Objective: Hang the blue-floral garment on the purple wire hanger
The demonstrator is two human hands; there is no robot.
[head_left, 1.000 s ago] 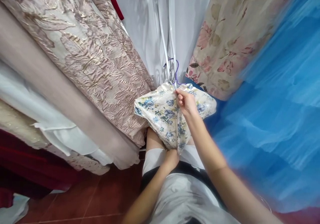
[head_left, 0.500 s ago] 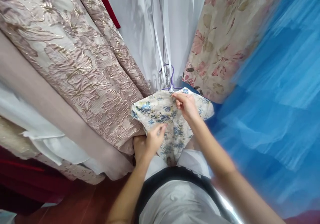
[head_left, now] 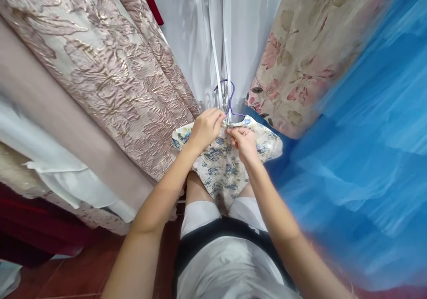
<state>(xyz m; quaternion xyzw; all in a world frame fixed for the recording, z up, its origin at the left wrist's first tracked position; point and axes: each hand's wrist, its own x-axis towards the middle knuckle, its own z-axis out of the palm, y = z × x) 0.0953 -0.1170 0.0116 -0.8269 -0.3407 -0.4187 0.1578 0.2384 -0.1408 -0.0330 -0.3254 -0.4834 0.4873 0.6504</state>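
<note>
A cream garment with blue flowers (head_left: pixel 215 170) hangs in front of me from a purple hanger (head_left: pixel 231 97). Its top edge is at the hanger, and its lower part falls between my legs. My left hand (head_left: pixel 208 125) is closed in a pinch at the middle of the garment's neckline, just below the hanger hook. Right beside it, my right hand (head_left: pixel 243 141) pinches the garment at the same central spot, slightly lower. Whatever small fastening might lie between the fingertips is too small to make out.
White ribbons (head_left: pixel 215 45) hang down by the hanger before a white cloth (head_left: pixel 247 32). On the left hangs a pink-gold brocade dress (head_left: pixel 110 81); on the right, a pink-flowered dress (head_left: pixel 293 68) and a blue tulle dress (head_left: pixel 360 165). Red tiled floor (head_left: pixel 80 272) shows at lower left.
My left hand has risen from the garment's middle to its neckline and now pinches there. My right hand stays at the neckline, slightly lower. The view has shifted a little.
</note>
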